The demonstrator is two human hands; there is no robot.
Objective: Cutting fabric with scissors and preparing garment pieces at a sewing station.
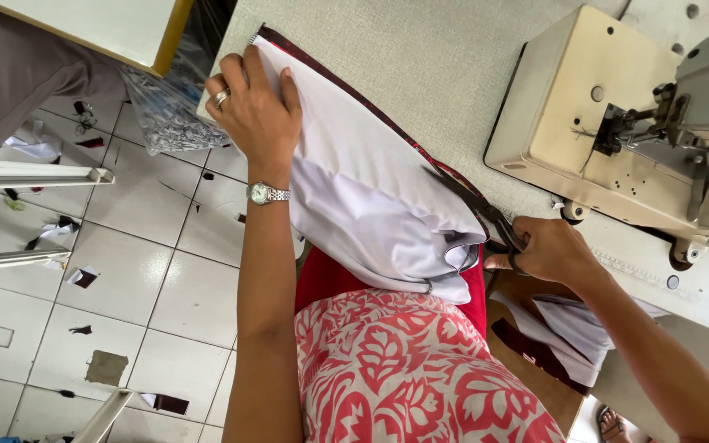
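My left hand, with a ring and a wristwatch, lies flat on a piece of white fabric with a dark red edge. It presses the cloth down at the left edge of the grey table. My right hand grips black scissors. The blades point along the dark red edge of the fabric. The white fabric hangs off the table toward my lap, over red patterned clothing.
A cream sewing machine stands on the table to the right. More white and dark red cloth pieces lie under my right arm. A clear bag hangs at the table's left. Fabric scraps litter the tiled floor.
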